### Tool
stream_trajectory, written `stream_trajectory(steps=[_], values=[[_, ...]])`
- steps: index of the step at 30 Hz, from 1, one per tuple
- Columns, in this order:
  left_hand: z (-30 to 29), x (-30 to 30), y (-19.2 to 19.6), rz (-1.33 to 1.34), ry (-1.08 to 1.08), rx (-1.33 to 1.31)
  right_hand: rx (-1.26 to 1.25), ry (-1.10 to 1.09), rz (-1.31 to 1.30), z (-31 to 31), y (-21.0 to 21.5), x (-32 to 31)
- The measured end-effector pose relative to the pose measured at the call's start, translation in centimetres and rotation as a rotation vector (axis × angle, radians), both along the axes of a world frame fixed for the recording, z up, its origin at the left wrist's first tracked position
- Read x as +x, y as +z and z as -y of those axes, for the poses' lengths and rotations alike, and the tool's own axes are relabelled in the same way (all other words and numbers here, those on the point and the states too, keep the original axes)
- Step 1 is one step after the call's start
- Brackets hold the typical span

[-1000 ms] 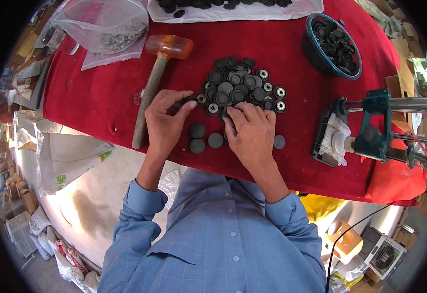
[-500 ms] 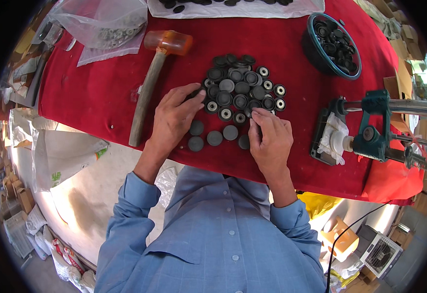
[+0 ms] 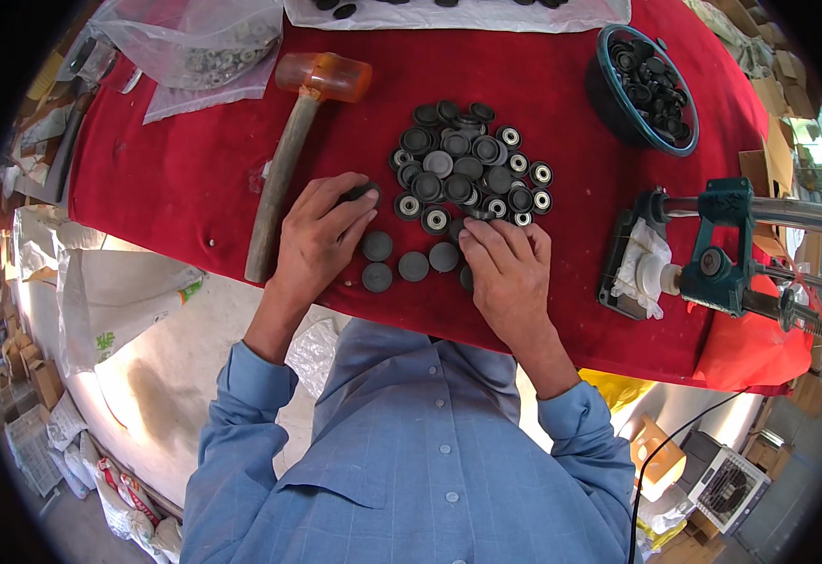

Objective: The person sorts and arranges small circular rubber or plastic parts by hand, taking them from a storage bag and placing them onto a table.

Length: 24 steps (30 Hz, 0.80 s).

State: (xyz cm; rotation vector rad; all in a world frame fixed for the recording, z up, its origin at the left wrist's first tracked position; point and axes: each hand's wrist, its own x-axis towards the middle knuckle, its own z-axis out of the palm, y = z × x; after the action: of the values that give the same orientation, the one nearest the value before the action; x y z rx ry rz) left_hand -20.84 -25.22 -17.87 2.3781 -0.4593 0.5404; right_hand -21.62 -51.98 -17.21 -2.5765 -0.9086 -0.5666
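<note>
My left hand [image 3: 315,235] pinches a black round cap [image 3: 362,191] between thumb and fingers, left of the pile. My right hand [image 3: 510,268] rests at the pile's near edge, its fingers closed on a tilted black disc [image 3: 480,214] at the tips. The pile [image 3: 467,167] holds many black discs; several show a metal bearing [image 3: 436,221] in the centre. Between my hands, several flat dark grey discs [image 3: 413,266] lie face up in loose rows near the table edge. One of them is partly covered by my right hand.
A mallet [image 3: 284,179] with an orange head lies left of my left hand. Back right stands a bowl [image 3: 691,141] of black parts. At right is a green metal press [image 3: 723,249]. A clear bag [image 3: 195,47] of small parts and a white tray [image 3: 486,17] sit at the back.
My left hand has drawn left and away from the pile with a black cap in it. My right hand has shifted left, a disc at its fingertips.
</note>
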Motion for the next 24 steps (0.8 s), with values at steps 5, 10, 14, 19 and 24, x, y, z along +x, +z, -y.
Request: stream_trajectory(steps=[5,10,14,19,24], values=[[-0.1,-0.4,0.2,0.016,0.011,-0.001,-0.034,0.001,-0.012,0.1,0.2,-1.2],[-0.1,-0.8,0.0,0.0,0.014,0.033,-0.123,-0.099,-0.004,-0.4,0.1,-3.0],[-0.3,-1.0,-0.3,0.04,0.007,0.095,-0.123,-0.113,-0.019,-0.5,1.4,-2.2],[-0.5,-1.7,0.0,0.06,0.061,0.244,0.128,-0.198,-0.188,0.2,2.9,0.2],[-0.4,-2.2,0.3,0.029,0.075,0.286,0.114,-0.17,-0.176,0.3,0.7,2.0]])
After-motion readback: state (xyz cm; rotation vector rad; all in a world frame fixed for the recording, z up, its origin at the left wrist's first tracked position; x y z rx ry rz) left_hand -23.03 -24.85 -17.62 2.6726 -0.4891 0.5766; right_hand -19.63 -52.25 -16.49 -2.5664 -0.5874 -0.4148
